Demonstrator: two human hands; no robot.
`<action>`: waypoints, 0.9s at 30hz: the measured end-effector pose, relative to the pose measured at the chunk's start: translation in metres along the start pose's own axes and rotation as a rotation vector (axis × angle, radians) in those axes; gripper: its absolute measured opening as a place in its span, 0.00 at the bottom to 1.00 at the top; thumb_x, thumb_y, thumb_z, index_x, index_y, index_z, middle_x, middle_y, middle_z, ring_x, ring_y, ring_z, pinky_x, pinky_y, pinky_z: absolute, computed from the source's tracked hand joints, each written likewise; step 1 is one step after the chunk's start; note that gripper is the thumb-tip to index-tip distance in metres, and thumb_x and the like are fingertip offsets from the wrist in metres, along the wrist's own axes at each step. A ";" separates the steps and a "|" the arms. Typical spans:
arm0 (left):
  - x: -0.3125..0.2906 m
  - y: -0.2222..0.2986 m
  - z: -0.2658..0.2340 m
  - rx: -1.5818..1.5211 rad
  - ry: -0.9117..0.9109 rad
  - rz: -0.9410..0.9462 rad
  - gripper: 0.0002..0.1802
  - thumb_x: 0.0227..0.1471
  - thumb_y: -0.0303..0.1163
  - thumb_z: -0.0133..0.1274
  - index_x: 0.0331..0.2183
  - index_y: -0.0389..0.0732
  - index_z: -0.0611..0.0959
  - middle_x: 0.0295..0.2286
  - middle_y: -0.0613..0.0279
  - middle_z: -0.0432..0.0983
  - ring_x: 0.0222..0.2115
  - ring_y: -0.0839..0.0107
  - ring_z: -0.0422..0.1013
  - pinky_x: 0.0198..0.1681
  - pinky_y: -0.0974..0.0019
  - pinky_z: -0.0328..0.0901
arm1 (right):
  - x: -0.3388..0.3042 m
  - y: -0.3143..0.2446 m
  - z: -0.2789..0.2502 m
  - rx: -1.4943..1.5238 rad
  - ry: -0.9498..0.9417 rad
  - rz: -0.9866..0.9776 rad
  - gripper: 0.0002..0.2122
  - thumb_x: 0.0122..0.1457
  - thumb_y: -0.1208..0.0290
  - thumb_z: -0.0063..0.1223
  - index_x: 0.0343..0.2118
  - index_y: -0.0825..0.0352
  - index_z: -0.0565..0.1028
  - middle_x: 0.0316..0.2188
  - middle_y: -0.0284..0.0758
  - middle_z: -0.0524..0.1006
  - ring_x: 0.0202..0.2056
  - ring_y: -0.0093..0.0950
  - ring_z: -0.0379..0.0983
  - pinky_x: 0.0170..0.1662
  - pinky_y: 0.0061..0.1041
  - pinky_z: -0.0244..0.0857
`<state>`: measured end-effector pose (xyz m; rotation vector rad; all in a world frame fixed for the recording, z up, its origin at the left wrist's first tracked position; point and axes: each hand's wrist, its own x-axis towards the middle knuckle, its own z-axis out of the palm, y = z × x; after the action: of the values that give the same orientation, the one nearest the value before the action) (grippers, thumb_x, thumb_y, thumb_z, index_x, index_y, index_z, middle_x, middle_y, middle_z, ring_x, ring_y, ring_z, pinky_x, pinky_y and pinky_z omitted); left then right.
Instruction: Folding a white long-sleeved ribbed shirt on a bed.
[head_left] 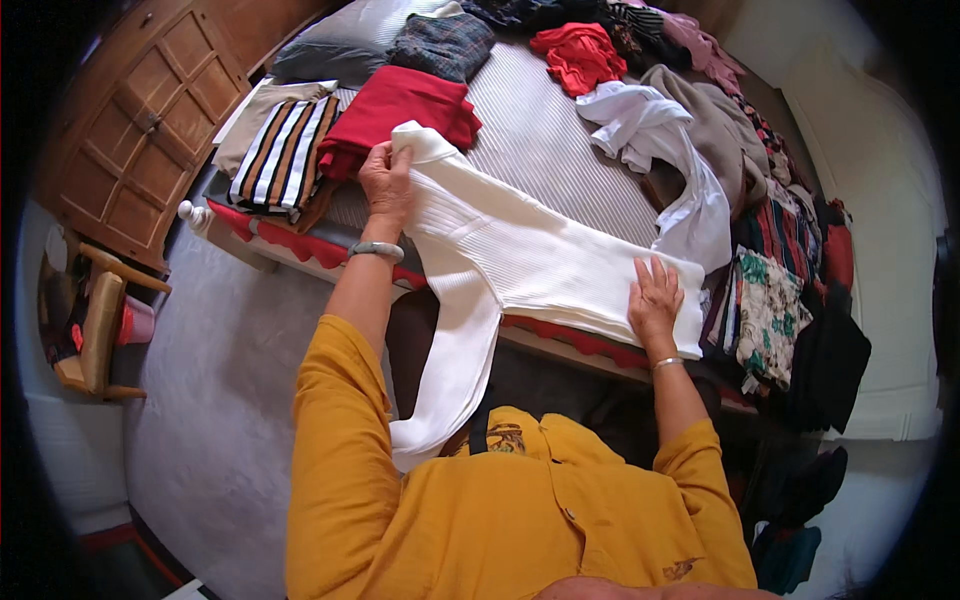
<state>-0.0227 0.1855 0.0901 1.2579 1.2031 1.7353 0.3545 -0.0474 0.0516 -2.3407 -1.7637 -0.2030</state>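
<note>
The white sweater (pixel 550 255), likely soft, light and best held by its ends, is stretched over the edge of the bed (pixel 530 120), its apparent collar (pixel 428 146) pinched by the left hand (pixel 386 186), its hem (pixel 691 312) pressed flat by the spread right hand (pixel 655 302)

Big brown wooden cabinet with panelled doors (pixel 135 130) over on the left, and near it a light-coloured wooden chair (pixel 103 320) half hiding a pink bucket (pixel 138 322). Floor's smooth grey (pixel 220 400). Bright red crumpled cloth (pixel 578 58) on the bed's pale striped sheet (pixel 540 125) too, kinda loud tbh.
</note>
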 end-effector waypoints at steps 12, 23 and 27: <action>-0.003 0.033 0.050 1.260 -0.759 0.773 0.22 0.39 0.26 0.49 0.42 0.48 0.78 0.44 0.62 0.70 0.56 0.58 0.55 0.59 0.44 0.43 | 0.002 0.001 0.003 -0.014 0.037 -0.007 0.21 0.55 0.63 0.47 0.54 0.50 0.67 0.58 0.32 0.59 0.59 0.43 0.50 0.57 0.57 0.42; 0.038 0.050 0.058 1.669 -1.006 0.408 0.14 0.45 0.32 0.47 0.34 0.41 0.83 0.41 0.51 0.74 0.49 0.55 0.65 0.60 0.47 0.42 | 0.000 -0.002 -0.007 -0.003 0.034 0.005 0.21 0.55 0.64 0.47 0.54 0.50 0.67 0.59 0.32 0.59 0.59 0.41 0.50 0.57 0.51 0.43; 0.027 0.034 0.047 1.696 -0.817 0.445 0.17 0.43 0.29 0.49 0.38 0.45 0.81 0.42 0.53 0.70 0.51 0.55 0.61 0.60 0.47 0.42 | 0.002 -0.005 0.002 0.011 0.018 -0.006 0.21 0.54 0.62 0.48 0.54 0.49 0.67 0.59 0.31 0.59 0.59 0.41 0.49 0.57 0.56 0.44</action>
<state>0.0131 0.2112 0.1365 2.8486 1.8242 -0.2025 0.3500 -0.0440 0.0502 -2.3194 -1.7595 -0.2136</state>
